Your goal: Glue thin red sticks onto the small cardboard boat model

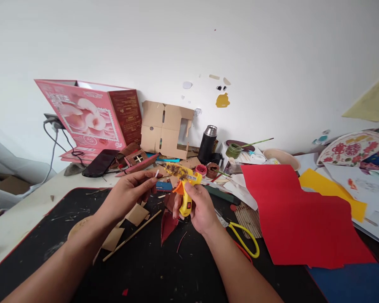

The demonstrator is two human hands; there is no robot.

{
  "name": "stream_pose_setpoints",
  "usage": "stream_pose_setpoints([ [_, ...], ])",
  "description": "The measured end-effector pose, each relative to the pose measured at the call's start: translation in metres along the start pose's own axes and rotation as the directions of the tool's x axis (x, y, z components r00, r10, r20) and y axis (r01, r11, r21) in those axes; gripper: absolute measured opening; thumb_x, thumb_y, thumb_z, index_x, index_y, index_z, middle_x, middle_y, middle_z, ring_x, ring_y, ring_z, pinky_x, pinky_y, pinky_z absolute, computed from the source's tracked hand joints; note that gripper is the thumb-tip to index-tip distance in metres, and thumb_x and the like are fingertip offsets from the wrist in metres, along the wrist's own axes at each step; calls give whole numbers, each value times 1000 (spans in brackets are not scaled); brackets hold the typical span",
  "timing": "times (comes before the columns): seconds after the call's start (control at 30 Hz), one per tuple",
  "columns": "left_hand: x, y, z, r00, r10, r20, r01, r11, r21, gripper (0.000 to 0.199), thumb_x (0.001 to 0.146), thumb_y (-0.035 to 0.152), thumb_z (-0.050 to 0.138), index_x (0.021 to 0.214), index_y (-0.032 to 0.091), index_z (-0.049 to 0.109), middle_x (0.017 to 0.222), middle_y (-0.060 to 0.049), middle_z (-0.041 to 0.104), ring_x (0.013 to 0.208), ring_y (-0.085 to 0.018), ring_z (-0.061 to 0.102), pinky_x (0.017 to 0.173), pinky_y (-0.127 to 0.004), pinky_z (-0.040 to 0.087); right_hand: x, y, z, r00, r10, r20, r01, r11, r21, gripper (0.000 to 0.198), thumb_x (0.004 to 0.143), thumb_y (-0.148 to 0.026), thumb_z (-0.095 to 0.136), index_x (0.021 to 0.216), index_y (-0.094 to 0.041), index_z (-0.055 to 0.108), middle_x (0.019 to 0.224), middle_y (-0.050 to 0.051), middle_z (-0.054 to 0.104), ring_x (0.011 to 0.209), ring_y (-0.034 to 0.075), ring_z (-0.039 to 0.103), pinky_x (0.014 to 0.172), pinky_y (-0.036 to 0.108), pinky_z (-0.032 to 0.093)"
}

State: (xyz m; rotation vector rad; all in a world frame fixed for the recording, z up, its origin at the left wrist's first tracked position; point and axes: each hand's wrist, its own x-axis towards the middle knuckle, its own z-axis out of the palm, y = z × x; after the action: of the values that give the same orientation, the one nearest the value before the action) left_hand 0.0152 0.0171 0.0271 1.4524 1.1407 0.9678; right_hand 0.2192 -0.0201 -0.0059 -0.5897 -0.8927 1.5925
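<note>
My right hand (202,208) is wrapped round the handle of a yellow hot glue gun (187,198) with an orange trigger. Its stained nozzle end points left, toward my left hand (135,187). Thumb and fingers of that left hand pinch a thin light stick (163,178); a small white tip (157,173) shows at the fingertips. How far the stick runs inside the hand is hidden. Below the glue gun lies a dark red pointed piece (169,227) on the black mat (145,269). Scissors with yellow handles (248,240) rest beside my right forearm.
Cardboard scraps (137,214) and a long wooden stick (131,236) lie at left. Behind stand a small model boat (137,162), a phone (100,163), a black thermos (206,145) and paint jars (212,169). Red paper (303,214) spreads at right. A pink box (91,118) leans near the wall.
</note>
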Motion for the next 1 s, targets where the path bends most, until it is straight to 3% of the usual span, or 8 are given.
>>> stream_pose_setpoints([
  [0.23, -6, -18, 5, 1000, -17, -11, 15, 992, -123, 49, 78, 62, 85, 93, 17, 76, 65, 2, 63, 51, -10, 46, 47, -22, 32, -2, 1, -4, 996, -25, -88, 25, 1000, 4, 54, 83, -65, 82, 69, -17, 62, 50, -3, 55, 37, 11, 55, 33, 19, 33],
  [0.4, -8, -27, 2, 998, -27, -49, 18, 982, -189, 46, 82, 57, 84, 104, 18, 78, 66, 2, 62, 53, -10, 48, 49, -22, 33, -8, 9, 1, 998, 57, -4, -57, 998, -18, 52, 90, -66, 75, 89, -14, 74, 48, -4, 56, 35, 12, 52, 34, 21, 33],
  [0.5, -5, -30, -1, 996, -48, -79, 29, 973, -228, 48, 81, 58, 84, 105, 18, 77, 67, 2, 63, 52, -10, 47, 49, -22, 32, -10, 9, 4, 998, 60, 4, -60, 998, -30, 53, 90, -66, 76, 91, -13, 76, 46, -5, 54, 34, 11, 49, 36, 21, 33],
  [0.7, -2, -30, -2, 997, -42, -70, 23, 967, -254, 45, 79, 60, 84, 93, 18, 74, 65, 1, 64, 52, -10, 47, 49, -22, 32, -8, 11, 5, 999, 11, -53, -18, 993, -119, 51, 87, -64, 80, 74, -15, 70, 43, -5, 49, 34, 10, 46, 38, 21, 30],
  [0.8, -2, -30, -2, 997, -35, -65, 17, 963, -268, 45, 80, 60, 84, 97, 18, 75, 65, 2, 63, 51, -10, 47, 48, -22, 31, -8, 12, 5, 997, -32, -70, 19, 983, -184, 58, 89, -66, 78, 63, -17, 63, 44, -3, 50, 36, 10, 47, 41, 22, 31],
  [1.0, -3, -28, -1, 997, -38, -66, 21, 970, -242, 53, 78, 64, 83, 103, 18, 78, 66, 1, 63, 52, -11, 47, 48, -23, 31, -9, 8, 6, 998, -24, -58, 18, 994, -103, 60, 86, -74, 78, 86, -14, 73, 44, -6, 47, 35, 10, 41, 39, 22, 27],
])
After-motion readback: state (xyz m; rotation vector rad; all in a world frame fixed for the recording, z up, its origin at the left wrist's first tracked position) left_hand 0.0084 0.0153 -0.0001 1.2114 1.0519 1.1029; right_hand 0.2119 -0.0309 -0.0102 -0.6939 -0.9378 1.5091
